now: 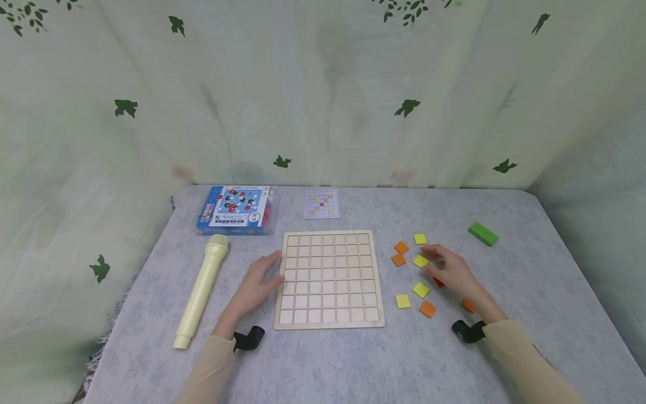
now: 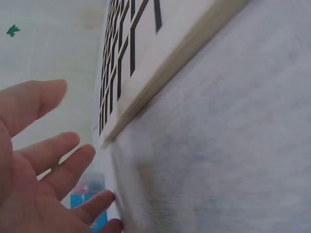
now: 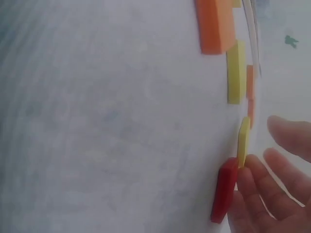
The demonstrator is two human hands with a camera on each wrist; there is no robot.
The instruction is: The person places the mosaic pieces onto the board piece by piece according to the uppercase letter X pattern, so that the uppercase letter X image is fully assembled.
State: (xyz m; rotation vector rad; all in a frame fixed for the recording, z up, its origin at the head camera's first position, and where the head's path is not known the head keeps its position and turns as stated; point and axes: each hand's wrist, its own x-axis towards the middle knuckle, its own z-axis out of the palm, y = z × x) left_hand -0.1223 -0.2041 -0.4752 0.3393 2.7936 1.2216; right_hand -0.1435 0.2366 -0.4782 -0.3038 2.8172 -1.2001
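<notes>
Wooden grid board (image 1: 328, 287), sides run twelve-to-six; left hand (image 1: 254, 287) at nine o'clock, fingers spread. Square yellow tile (image 1: 420, 261), corner toward six; right hand (image 1: 453, 273) at four, fingers parted.

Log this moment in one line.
left hand: at grid board | right hand: near yellow tile, red tile | contact: unclear

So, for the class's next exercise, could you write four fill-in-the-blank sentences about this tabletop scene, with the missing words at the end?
1. In the head view, ____ yellow tiles show.
2. From the person's side, the left hand is at the ____ edge of the gridded board.
3. The lowest tile in the right wrist picture is coloured ____.
4. The long block to the right of all the tiles is coloured ____.

Missing words: four; left; red; green.
</notes>
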